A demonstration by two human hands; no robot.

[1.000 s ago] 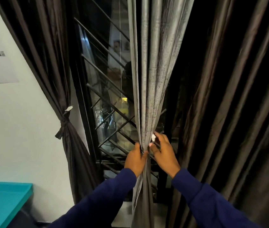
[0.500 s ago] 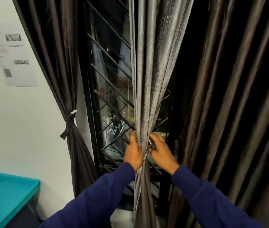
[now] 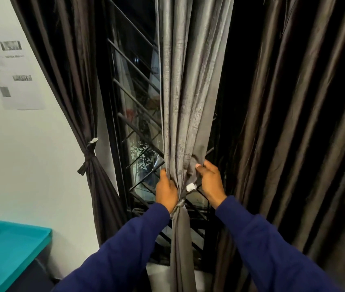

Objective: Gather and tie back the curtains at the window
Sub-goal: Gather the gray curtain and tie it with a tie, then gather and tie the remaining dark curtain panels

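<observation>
The grey curtain (image 3: 186, 102) hangs bunched in front of the barred window (image 3: 135, 114), cinched by a tie (image 3: 180, 204) at wrist height. It looks soft, light and a little slippery, so it is best taken just above the knot. The left hand (image 3: 166, 191) clenches the bundle there; the right hand (image 3: 209, 182) pinches folds beside a pale tag (image 3: 191, 187) (possibly the tie's end). A dark curtain (image 3: 78, 114) already hangs tied at the wall.

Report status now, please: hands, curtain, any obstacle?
Left hand and right hand both gripping grey curtain. Curtain bunched, tie around it below the hands. Nothing in the way.
</observation>
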